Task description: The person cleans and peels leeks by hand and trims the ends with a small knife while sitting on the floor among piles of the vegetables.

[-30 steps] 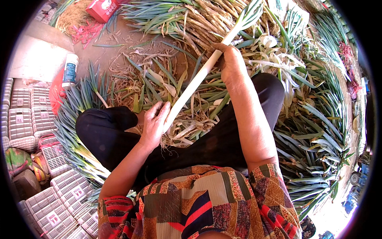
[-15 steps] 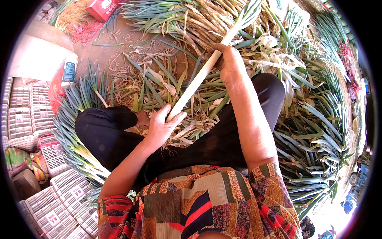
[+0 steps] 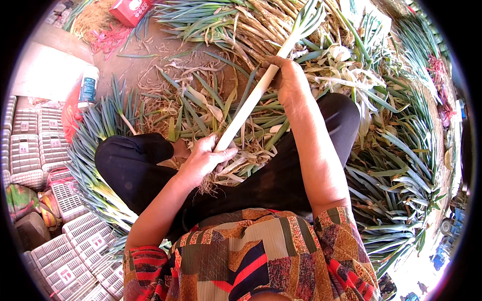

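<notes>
A long white leek stalk (image 3: 249, 104) with green leaves at its far end runs diagonally across the middle of the view. My left hand (image 3: 203, 160) grips its root end, where pale roots hang below the fingers. My right hand (image 3: 289, 80) is closed around the stalk higher up, near where the white turns green. Both forearms reach out over my knees in black trousers (image 3: 130, 165). Peeled skins and trimmings (image 3: 201, 108) lie on the ground under the stalk.
Piles of green leeks (image 3: 401, 165) ring me on the right, far side and left. White plastic crates (image 3: 35, 145) stack at the left. A white bottle (image 3: 88, 85) and a red box (image 3: 131, 9) sit on the dirt at the upper left.
My left hand has slid along the stalk's lower end and closed on the root end. The right hand and the stalk have stayed nearly in place.
</notes>
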`<act>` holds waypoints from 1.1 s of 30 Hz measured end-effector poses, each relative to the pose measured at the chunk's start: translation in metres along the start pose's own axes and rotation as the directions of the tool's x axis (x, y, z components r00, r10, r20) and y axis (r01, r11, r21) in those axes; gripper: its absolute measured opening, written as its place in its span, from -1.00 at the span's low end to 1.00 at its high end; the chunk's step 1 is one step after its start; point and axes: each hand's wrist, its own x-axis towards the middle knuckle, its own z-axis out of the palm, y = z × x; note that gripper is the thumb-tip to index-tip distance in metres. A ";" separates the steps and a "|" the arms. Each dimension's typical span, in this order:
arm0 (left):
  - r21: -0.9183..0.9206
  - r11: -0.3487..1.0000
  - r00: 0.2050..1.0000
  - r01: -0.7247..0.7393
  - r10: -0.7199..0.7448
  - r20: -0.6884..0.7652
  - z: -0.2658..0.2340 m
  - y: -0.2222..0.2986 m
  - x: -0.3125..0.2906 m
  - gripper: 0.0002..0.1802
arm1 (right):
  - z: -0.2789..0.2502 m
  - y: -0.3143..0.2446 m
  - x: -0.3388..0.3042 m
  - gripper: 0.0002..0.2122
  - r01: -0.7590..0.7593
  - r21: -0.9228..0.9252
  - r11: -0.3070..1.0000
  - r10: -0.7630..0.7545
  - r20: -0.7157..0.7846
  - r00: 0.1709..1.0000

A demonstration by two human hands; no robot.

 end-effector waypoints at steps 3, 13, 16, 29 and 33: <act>0.077 0.992 0.995 0.095 -0.095 -0.004 -0.005 -0.002 -0.001 -0.75 | 0.001 -0.002 -0.005 -0.84 -0.009 0.042 0.999 0.008 0.029 1.000; -0.199 0.979 0.999 0.047 -0.049 -0.005 0.001 -0.003 -0.011 -0.74 | 0.003 -0.003 -0.004 -0.84 0.011 0.049 0.999 -0.013 0.038 0.999; -0.232 0.971 0.998 0.057 -0.054 0.019 0.000 0.000 -0.011 -0.71 | 0.004 -0.008 -0.013 -0.85 0.000 0.082 0.997 -0.002 0.026 1.000; -0.243 0.964 0.985 0.109 -0.137 -0.102 0.015 0.009 0.002 -0.80 | 0.030 0.047 -0.049 -0.70 0.008 -0.105 0.994 0.003 0.107 0.994; -0.336 0.935 0.989 0.109 -0.138 -0.061 0.018 0.016 0.000 -0.84 | 0.040 0.082 -0.066 -0.78 0.065 -0.296 0.953 -0.032 0.115 0.993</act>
